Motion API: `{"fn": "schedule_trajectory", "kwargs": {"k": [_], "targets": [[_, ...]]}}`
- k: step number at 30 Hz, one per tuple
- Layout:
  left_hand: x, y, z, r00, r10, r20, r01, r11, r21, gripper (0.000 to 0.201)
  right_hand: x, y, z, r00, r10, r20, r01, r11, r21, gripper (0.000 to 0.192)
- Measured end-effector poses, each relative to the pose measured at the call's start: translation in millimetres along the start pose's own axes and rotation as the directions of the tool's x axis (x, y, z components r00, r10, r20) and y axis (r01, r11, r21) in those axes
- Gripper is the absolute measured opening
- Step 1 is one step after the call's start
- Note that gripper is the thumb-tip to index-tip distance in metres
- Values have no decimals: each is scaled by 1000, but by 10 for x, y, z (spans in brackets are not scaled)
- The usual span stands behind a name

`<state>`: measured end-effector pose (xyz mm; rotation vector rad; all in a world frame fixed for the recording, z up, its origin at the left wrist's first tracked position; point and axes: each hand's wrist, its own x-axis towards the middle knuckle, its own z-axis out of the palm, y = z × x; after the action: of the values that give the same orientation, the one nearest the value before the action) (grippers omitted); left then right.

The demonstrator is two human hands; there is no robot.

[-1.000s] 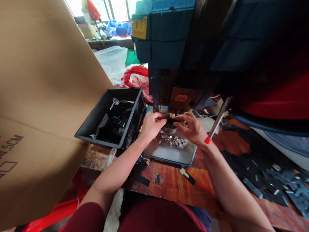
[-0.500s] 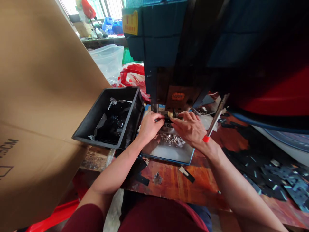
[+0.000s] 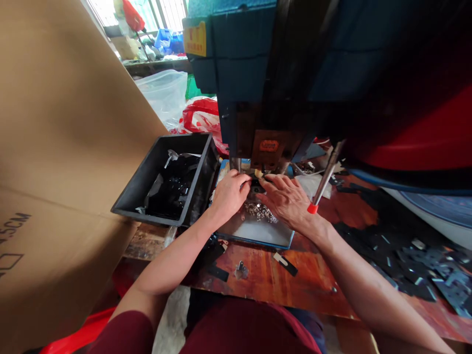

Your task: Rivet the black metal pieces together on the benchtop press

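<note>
Under the dark press head (image 3: 269, 123), your left hand (image 3: 229, 192) and right hand (image 3: 286, 199) pinch a small black part (image 3: 255, 185), mostly hidden between your fingertips.

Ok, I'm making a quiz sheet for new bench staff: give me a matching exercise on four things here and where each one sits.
Things:
1. black bin
2. small metal parts
3. red-tipped lever
4. black strips

Places:
a. heaped on the blue-edged tray
b. scattered on the bench at far right
c. left of the left hand
d. just right of the right hand

Pairs: 1-c, 2-a, 3-d, 4-b
</note>
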<state>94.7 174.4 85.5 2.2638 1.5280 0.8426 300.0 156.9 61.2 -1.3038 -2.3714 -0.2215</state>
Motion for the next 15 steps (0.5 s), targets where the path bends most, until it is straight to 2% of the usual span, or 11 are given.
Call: {"fn": "schedule_trajectory", "kwargs": {"k": [4,8,10,12,15], "targets": [[-22,12,19,999,38,-9,-37,997,65,23,-39,-53,61,999,34,-8,-33,999,22,44],[2,-14,24,998,58,-5,-57,995,86,25,-17,-115,59,999,40,2,-40,998,49,51],[5,-29,13,997,76,-5,-75,994,77,24,-72,-180,27,991,132,-35,-130,990,61,59],[-11,-46,-10,995,92,-28,-90,994,61,23,-223,-262,-15,961,267,-71,-263,963,61,68],[-34,-103,-70,982,137,-132,-132,990,47,26,-636,-345,-50,922,386,-14,-386,922,30,65]]}}
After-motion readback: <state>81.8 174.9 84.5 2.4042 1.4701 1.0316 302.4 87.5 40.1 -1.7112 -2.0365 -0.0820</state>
